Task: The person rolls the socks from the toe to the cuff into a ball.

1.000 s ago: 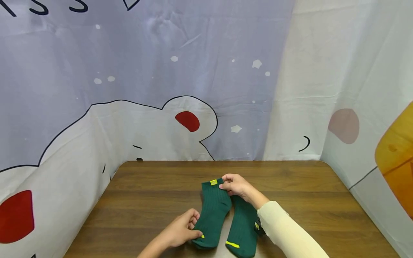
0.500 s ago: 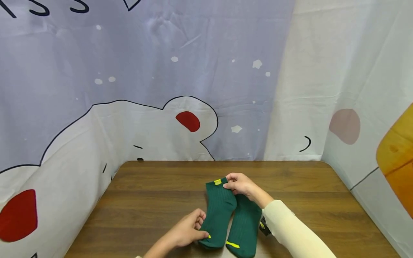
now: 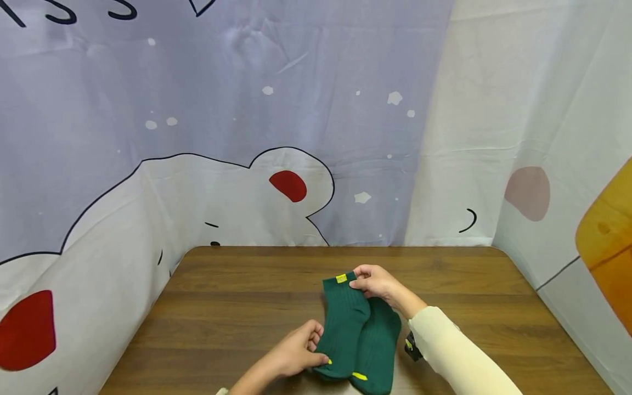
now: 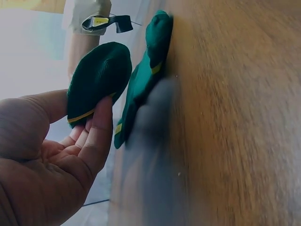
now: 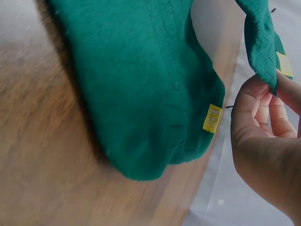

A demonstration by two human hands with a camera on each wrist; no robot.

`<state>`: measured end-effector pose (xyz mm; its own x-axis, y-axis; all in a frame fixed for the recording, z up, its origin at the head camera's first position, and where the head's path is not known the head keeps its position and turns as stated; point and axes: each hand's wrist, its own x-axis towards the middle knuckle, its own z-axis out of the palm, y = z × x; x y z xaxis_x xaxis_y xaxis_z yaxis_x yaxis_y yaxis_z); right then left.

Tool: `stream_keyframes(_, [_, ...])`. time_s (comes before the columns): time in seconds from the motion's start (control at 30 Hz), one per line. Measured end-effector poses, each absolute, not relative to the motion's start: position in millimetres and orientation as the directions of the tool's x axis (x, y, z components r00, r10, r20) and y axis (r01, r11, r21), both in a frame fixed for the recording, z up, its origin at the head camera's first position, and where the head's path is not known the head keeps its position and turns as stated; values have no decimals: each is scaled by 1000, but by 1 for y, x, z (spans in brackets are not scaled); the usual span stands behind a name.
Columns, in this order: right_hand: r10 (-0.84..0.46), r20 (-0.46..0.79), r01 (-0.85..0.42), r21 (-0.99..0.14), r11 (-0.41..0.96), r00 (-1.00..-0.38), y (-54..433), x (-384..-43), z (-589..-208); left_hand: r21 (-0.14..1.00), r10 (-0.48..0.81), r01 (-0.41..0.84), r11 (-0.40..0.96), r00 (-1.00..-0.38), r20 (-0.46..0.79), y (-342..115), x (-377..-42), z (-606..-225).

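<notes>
A dark green ribbed sock (image 3: 343, 323) is stretched between my two hands in the head view. My left hand (image 3: 300, 351) pinches its toe end, by a short yellow line; the left wrist view shows thumb and fingers on this sock (image 4: 101, 75), raised off the table. At the other end, beside a yellow tag, my right hand (image 3: 379, 285) pinches the cuff. A matching second sock (image 3: 379, 351) lies on the table, its left side overlapped by the held one in the head view. In the right wrist view this second sock (image 5: 141, 84) fills the middle, its yellow tag visible.
The brown wooden table (image 3: 237, 307) stretches out around the socks. Behind it and to the sides hangs a printed cloth (image 3: 345, 109). A small black wrist device (image 3: 412, 346) shows beneath the right sleeve.
Both hands have shifted to the right with the held sock, which now overlaps the second sock lower down, where a gap showed before. The second sock has stayed nearly in place.
</notes>
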<state>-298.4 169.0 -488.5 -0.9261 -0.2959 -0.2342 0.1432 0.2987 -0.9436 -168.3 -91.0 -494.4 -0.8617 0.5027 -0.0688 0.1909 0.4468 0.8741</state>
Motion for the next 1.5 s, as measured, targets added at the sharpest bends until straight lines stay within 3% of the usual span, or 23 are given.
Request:
stream_keyframes(0.9, [-233, -239, 138, -915, 378, -943, 198, -292, -499, 883, 525, 167, 439, -845, -101, -58, -170, -499])
stream_keyframes(1.5, [-237, -230, 138, -926, 352, -944, 209, -290, -503, 910, 523, 138, 390, -847, -96, -43, -169, -503])
